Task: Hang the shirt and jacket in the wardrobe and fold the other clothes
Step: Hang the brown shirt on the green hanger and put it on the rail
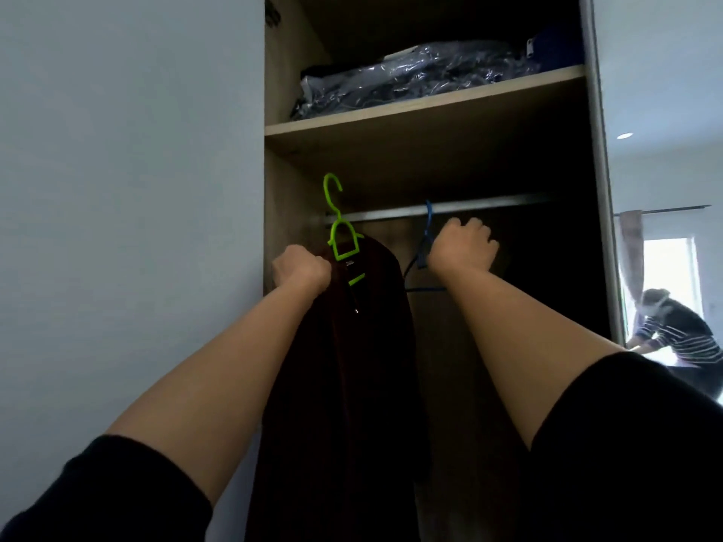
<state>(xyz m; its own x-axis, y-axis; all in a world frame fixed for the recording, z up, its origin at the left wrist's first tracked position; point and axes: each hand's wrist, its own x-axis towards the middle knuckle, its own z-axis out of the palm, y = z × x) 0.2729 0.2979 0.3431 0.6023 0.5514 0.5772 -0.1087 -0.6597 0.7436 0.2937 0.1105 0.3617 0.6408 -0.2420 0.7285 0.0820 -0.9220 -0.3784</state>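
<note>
A dark maroon garment (pixel 364 346) hangs on a bright green hanger (pixel 340 232), raised in front of the open wardrobe. My left hand (pixel 301 269) is shut on the garment's shoulder at the hanger's left end. The green hook stands just in front of the metal rail (pixel 481 207), above it and not over it. A blue hanger (pixel 424 248) hangs on the rail. My right hand (pixel 463 246) is closed around the blue hanger's right side, just under the rail.
A wooden shelf (pixel 430 105) above the rail carries clothes in clear plastic bags (pixel 410 78). A plain wall (pixel 129 189) stands at the left of the wardrobe. At the far right a person (pixel 677 330) bends over by a bright window.
</note>
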